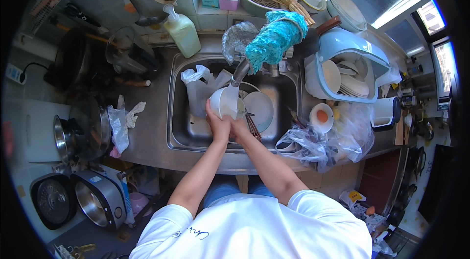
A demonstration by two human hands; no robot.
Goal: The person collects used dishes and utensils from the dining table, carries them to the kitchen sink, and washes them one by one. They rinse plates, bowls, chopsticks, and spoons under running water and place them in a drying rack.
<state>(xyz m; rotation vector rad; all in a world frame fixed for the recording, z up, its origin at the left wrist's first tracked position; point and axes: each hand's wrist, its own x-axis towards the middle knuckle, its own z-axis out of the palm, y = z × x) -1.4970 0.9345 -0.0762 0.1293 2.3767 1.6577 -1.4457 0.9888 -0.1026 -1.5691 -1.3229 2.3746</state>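
Note:
Over the stainless steel sink [187, 141], a white bowl [217, 104] is tilted under the running water [230, 99] from the tap [240, 72]. My left hand [219, 124] grips its left and near side, thumb up along the wall. Close against it, my right hand [238, 127] is at the bowl's near rim; its fingers are partly hidden, so its grip is unclear. Behind and right of the hands, a plate [259, 110] lies in the sink with several brown chopsticks [253, 127] beside it. A white plastic bag [196, 90] stands in the sink's left part.
A turquoise cloth [277, 40] wraps the tap. A soap pump bottle [182, 33] stands behind the sink. At right are a blue dish box [347, 64] with plates, a small bowl [321, 117] holding something orange, and clear plastic bags [330, 145]. Crumpled plastic [119, 127] lies left.

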